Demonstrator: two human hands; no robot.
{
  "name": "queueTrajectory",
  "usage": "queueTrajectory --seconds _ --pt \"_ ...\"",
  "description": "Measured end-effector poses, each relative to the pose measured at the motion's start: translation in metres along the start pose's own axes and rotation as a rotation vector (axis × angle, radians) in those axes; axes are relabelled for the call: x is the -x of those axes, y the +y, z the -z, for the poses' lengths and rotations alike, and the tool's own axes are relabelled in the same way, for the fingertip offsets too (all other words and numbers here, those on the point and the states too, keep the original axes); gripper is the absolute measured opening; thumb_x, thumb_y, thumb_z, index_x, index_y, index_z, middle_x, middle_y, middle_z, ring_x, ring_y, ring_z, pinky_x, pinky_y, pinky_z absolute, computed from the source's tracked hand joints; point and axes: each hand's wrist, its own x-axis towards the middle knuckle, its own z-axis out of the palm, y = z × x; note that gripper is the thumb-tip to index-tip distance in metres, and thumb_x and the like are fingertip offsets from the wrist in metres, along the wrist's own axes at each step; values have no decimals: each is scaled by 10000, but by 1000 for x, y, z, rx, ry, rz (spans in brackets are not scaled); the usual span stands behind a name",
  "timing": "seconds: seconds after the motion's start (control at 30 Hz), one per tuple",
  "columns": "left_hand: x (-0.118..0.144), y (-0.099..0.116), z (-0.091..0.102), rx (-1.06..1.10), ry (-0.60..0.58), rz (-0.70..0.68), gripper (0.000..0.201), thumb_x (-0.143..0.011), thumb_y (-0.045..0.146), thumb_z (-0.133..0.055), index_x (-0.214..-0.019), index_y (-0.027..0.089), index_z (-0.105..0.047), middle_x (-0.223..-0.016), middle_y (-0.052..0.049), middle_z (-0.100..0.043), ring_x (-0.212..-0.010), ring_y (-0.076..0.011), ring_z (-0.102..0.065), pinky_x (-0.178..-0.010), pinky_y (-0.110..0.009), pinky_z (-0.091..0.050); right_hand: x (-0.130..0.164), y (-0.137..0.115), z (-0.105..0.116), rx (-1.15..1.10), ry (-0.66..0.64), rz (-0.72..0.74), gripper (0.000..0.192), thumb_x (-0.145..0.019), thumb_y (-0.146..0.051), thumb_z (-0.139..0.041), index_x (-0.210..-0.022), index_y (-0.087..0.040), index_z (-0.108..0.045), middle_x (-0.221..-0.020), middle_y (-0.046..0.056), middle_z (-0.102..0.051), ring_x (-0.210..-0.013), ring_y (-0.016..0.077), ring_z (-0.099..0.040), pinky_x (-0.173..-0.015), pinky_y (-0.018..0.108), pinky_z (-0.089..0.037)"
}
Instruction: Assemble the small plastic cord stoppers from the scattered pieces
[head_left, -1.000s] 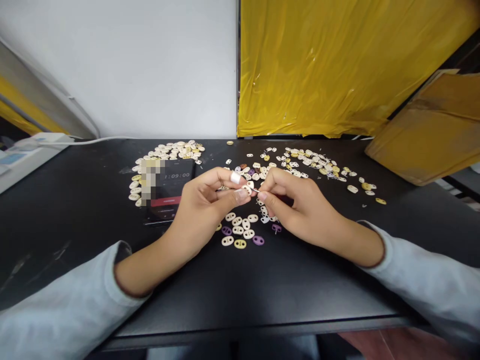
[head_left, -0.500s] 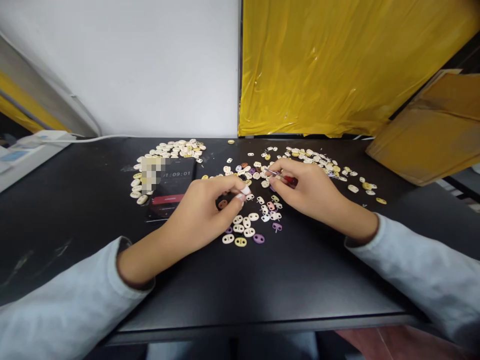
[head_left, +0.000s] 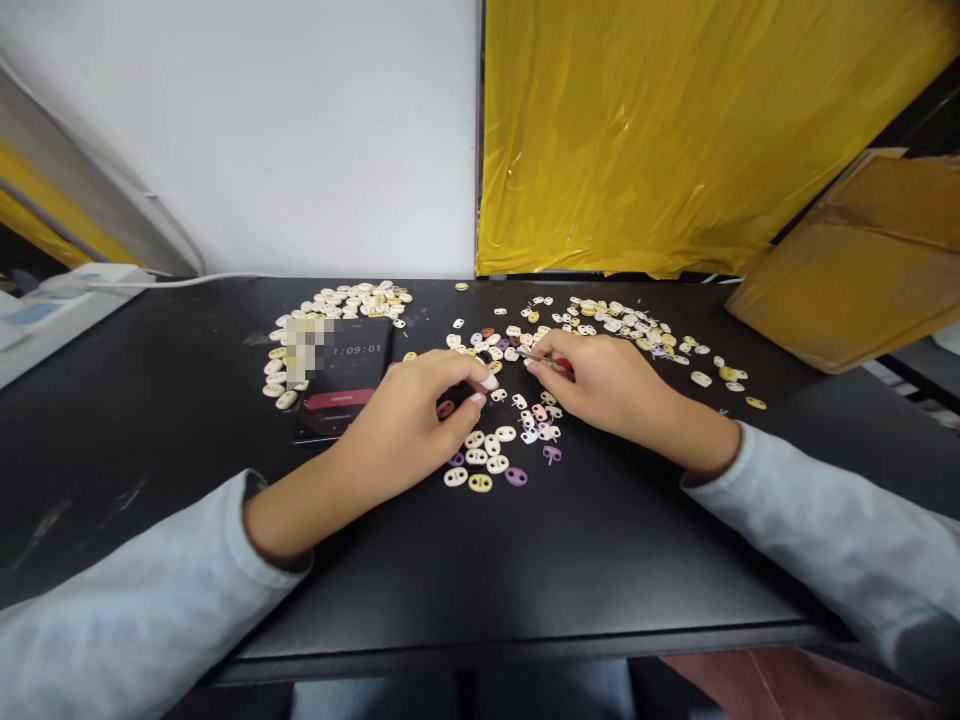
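My left hand (head_left: 409, 415) is bent over the middle of the black table, thumb and index fingertip brought close in a pinch. White shows at the index fingertip; whether a small piece sits between the fingers cannot be made out. My right hand (head_left: 619, 380) grips a small tool with a red handle and thin metal tip (head_left: 562, 365), pointing left towards loose two-holed oval pieces (head_left: 512, 354). Just below my left fingertips lie cream, yellow and purple two-holed pieces (head_left: 497, 464). Smaller pieces with stubs (head_left: 540, 412), pink, white and purple, lie between the hands.
A phone (head_left: 341, 400) showing a timer lies left of my left hand, beside a heap of cream pieces (head_left: 349, 298). Another pile (head_left: 630, 322) spreads behind my right hand. A cardboard box (head_left: 847, 270) stands at the right, a white power strip (head_left: 75, 300) at the far left.
My right hand has moved slightly left and down with the red-handled tool, its tip now lower among the pieces. My left hand has barely moved, keeping its pinch.
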Motion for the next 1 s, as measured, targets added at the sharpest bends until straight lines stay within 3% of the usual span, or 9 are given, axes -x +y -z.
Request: queueTrajectory --seconds 0.13,0.3,0.4,0.53,0.73,1.0 --pt "0 3 -2 41 -3 -4 180 -866 149 -571 -993 211 -683 -1075 -47 -744 -978 -229 -672 -887 -346 -485 1 -2 1 -69 58 -25 174 -934 -249 -508 -826 -174 -622 -683 24 -610 -600 157 -514 -609 285 -317" --pt "1 7 -6 119 -13 22 217 -884 203 -612 -1097 195 -646 -1008 -42 -739 -893 -194 -667 -746 -291 -490 4 -13 7 -525 74 43 340 -968 -289 -511 -646 -181 -502 -618 -25 -469 -602 116 -429 -590 260 -325" --pt "2 10 -6 236 40 51 193 -893 253 -639 -1077 193 -637 -1011 -43 -717 -925 -189 -661 -772 -286 -500 7 -22 12 -680 18 43 362 -974 -322 -532 -645 -170 -529 -606 -33 -465 -588 103 -416 -572 249 -327" --pt "2 13 -4 419 66 55 121 -896 238 -652 -1005 185 -649 -961 -35 -704 -909 -172 -661 -837 -288 -512 10 -28 13 -716 -56 44 346 -962 -320 -559 -658 -157 -576 -623 -17 -532 -593 102 -450 -569 246 -343" --pt "3 17 -5 456 26 124 56 -839 201 -686 -813 174 -644 -730 7 -642 -653 -124 -597 -603 -240 -473 12 -30 6 -678 -24 29 310 -938 -309 -602 -666 -161 -587 -594 -34 -516 -570 94 -437 -558 237 -343" --pt "3 11 -7 617 91 184 97 -874 239 -669 -932 176 -716 -896 -40 -716 -877 -180 -672 -787 -275 -536 17 -30 9 -753 -97 45 260 -1023 -267 -424 -832 -176 -575 -685 -18 -563 -644 117 -516 -640 258 -402"
